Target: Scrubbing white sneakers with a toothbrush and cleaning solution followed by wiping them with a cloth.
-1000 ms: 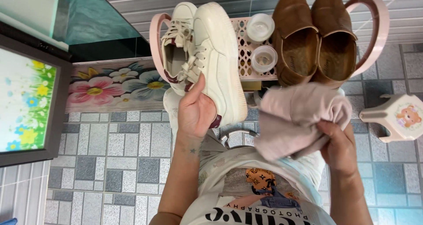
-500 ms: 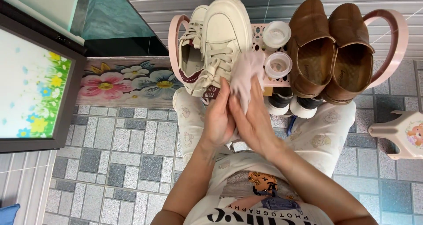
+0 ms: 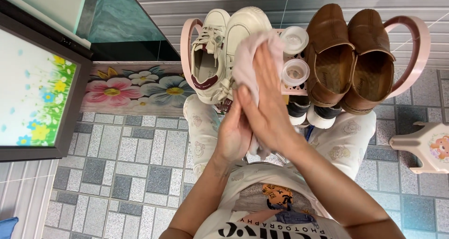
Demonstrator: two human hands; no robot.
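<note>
A: Okay, nearest first. What is seen at the bottom?

B: A printed white shirt (image 3: pixel 262 211) and pale patterned trousers (image 3: pixel 341 145) are worn by the person; both forearms are raised from there.

A: Left hand?

B: The left hand (image 3: pixel 233 135) is wrapped around the heel end of a cream sneaker (image 3: pixel 243 38), fingers closed on it. The shoe is held tilted, toe pointing away, above the knees.

A: Right hand?

B: The right hand (image 3: pixel 264 98) is laid flat, fingers stretched out and together, pressed onto a pale pink cloth (image 3: pixel 248 61). The cloth is pinned against the sneaker's side and upper; a loose end is hung down below the palm.

A: Beyond that?

B: A second cream sneaker (image 3: pixel 208 56) is set on a pink plastic rack (image 3: pixel 411 42), just beside the held one. Two small clear lidded cups (image 3: pixel 294 56) are placed mid-rack, and a pair of brown leather shoes (image 3: pixel 351 56) at its right end. Black-and-white shoes (image 3: pixel 311 115) are seen on a lower level.

A: Surroundings?

B: Grey tiled floor (image 3: pixel 131 164), a flowered mat (image 3: pixel 135 87) left of the rack, a small pink stool (image 3: pixel 428 145) at the right edge.
</note>
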